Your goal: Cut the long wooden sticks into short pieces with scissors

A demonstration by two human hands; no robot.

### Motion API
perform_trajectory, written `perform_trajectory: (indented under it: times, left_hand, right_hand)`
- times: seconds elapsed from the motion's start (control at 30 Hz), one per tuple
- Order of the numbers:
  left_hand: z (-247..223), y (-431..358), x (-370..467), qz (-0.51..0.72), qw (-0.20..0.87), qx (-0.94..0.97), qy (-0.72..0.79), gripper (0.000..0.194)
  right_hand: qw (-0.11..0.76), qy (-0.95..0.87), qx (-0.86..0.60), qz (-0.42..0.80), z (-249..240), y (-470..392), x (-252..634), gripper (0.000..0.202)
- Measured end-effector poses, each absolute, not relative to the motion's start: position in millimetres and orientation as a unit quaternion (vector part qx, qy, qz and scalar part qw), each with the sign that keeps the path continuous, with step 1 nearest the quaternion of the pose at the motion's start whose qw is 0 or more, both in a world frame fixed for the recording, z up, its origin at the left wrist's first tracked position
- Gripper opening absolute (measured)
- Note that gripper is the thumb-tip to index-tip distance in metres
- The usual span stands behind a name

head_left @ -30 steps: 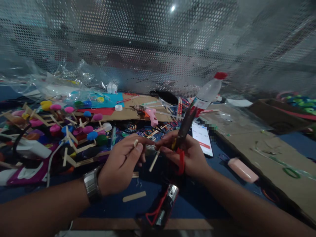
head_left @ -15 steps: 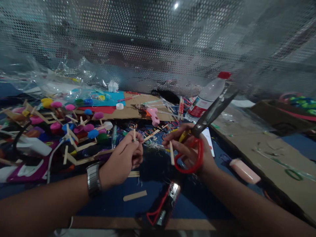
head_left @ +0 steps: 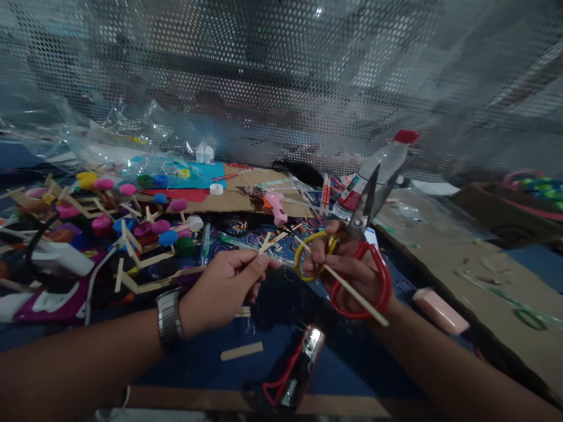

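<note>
My left hand, with a metal watch at the wrist, pinches a short wooden stick between thumb and fingers. In my right hand are scissors with one red and one yellow handle loop, blades pointing up and slightly apart. The same hand also holds a long thin wooden stick, which slants down to the right across the handles. The two hands are apart. Below them on the blue surface lie a loose craft stick and a red and silver tool.
Wooden stick pieces with coloured pompom-like lumps crowd the left. A pink glue gun rests on cardboard behind the hands. A red-capped bottle stands at back right, near a pale pink block.
My right hand has moved slightly right, and the stick in it now shows long and slanted. My left hand has shifted a little right, its stick tilted. The yellow loop is more visible.
</note>
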State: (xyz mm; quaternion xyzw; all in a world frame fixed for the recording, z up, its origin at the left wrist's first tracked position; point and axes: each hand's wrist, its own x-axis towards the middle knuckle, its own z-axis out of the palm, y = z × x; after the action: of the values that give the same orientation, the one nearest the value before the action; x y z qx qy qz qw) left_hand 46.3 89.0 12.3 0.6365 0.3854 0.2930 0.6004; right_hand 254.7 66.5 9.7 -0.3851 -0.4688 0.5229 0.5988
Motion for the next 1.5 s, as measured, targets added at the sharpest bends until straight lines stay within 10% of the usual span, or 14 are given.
perform_trajectory:
  times: [0.53, 1.5]
  left_hand:
    - [10, 86, 43, 0.185, 0.638, 0.678, 0.316, 0.051]
    - [5, 84, 44, 0.245, 0.611, 0.696, 0.286, 0.022]
  right_hand:
    - [0.574, -0.686, -0.406, 0.189, 6, 56, 250, 0.022]
    - [0.593, -0.663, -0.372, 0.265, 0, 55, 249, 0.032]
